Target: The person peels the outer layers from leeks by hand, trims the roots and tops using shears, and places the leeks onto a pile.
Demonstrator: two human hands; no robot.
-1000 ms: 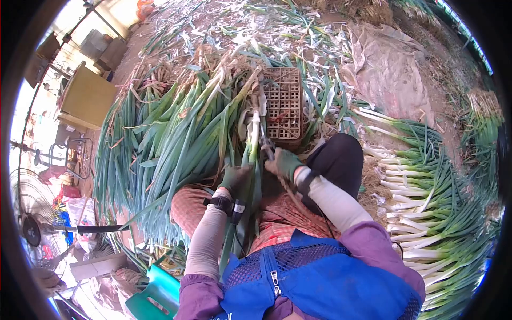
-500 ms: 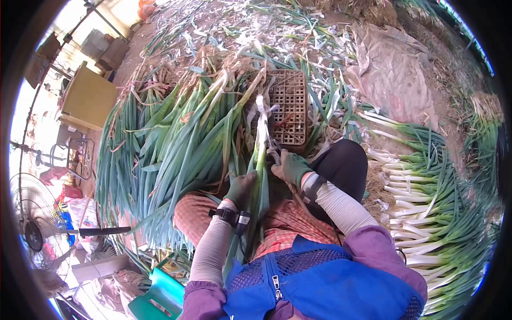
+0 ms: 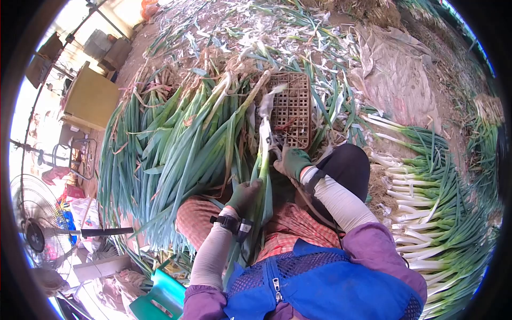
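Observation:
My gloved left hand [image 3: 244, 195] is wrapped round the green part of a green onion [image 3: 264, 144], whose white end points away from me. Just right of its stalk, my gloved right hand [image 3: 293, 162] is closed round a dark tool [image 3: 276, 148] with a hose running back from it. The tool's tip is beside the white part, where loose whitish skin flutters. Beyond my hands lies a brown plastic crate [image 3: 290, 109] with a grid top. A large pile of untrimmed green onions [image 3: 184, 133] with rooty ends rests on the left.
Rows of green onions [image 3: 416, 213] with clean white ends lie on the right. Peeled skins and leaves [image 3: 250, 26] litter the ground ahead, next to a dusty cloth [image 3: 394, 74]. A fan [image 3: 36, 234], a yellow box [image 3: 90, 98] and a green plastic item [image 3: 157, 298] are on the left.
The loose skin at the white end has lifted and blown away to the far right. Both hands keep their holds, with the tool still beside the stalk. The view has shifted slightly.

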